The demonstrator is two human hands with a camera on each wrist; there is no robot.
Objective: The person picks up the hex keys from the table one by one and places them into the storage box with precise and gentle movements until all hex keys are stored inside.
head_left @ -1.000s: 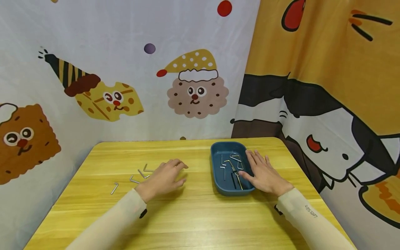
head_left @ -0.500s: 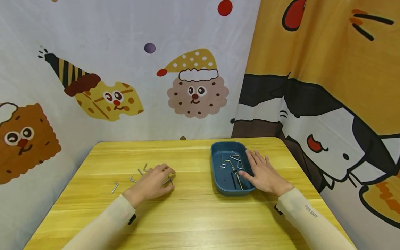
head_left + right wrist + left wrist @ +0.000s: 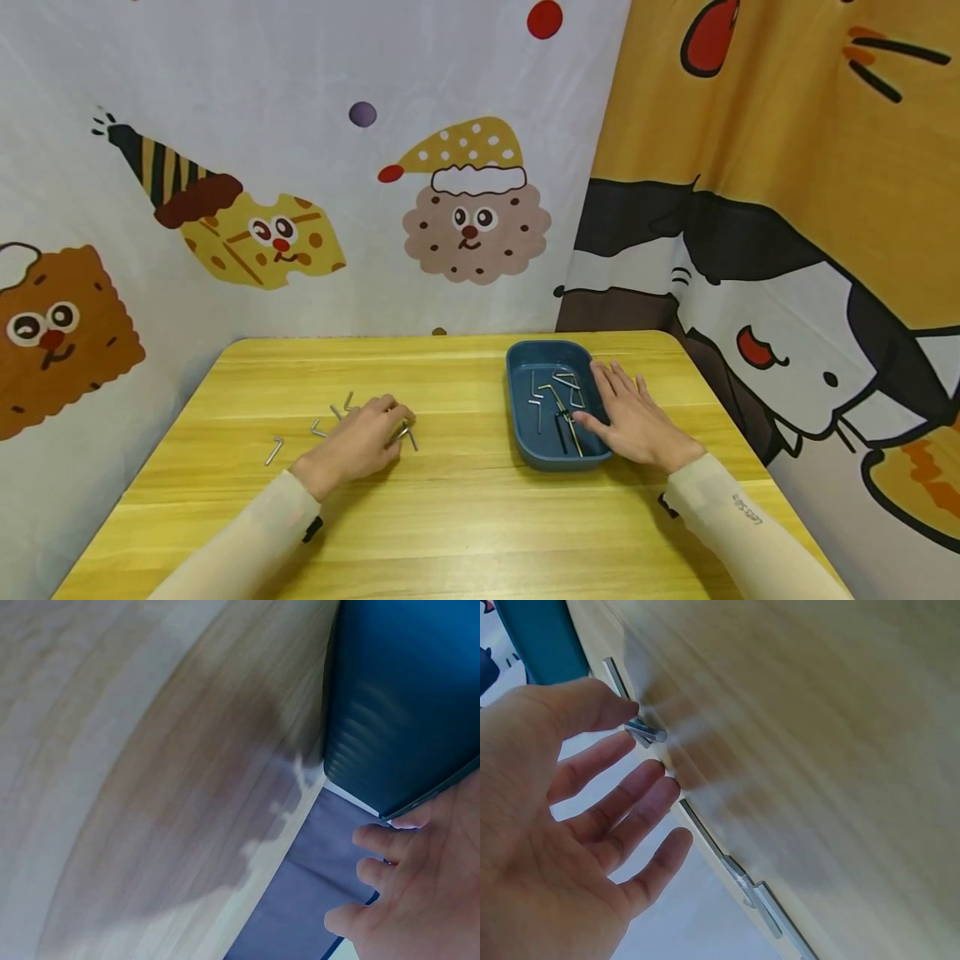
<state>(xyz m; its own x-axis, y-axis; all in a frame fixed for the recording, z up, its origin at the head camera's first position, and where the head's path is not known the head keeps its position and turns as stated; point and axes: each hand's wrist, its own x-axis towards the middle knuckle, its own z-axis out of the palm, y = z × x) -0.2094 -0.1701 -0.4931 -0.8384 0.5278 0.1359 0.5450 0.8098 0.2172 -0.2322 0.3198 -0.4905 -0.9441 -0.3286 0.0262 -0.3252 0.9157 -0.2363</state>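
Observation:
My left hand point(image 3: 358, 443) is low over the table, left of centre. Between its thumb and index finger it pinches a silver L-shaped hex key point(image 3: 412, 438); in the left wrist view the hex key point(image 3: 617, 678) sticks out past the thumb tip, while the other fingers are loosely bent. A blue rectangular tray point(image 3: 528, 454) stands right of centre with several hex keys in it, silver, brassy and black. Against its right side rests my right hand point(image 3: 637, 421), fingers straight and thumb over the rim. The right wrist view shows the fingers beside the tray wall point(image 3: 397, 712).
More hex keys lie on the table left of my left hand, one point(image 3: 274, 451) farthest left and another point(image 3: 350, 402) farther back. A printed curtain point(image 3: 300, 100) hangs behind the wooden table point(image 3: 465, 533).
My left hand has moved left and down to a hex key on the table, and its thumb and index finger have closed on it. The right hand and tray stay put.

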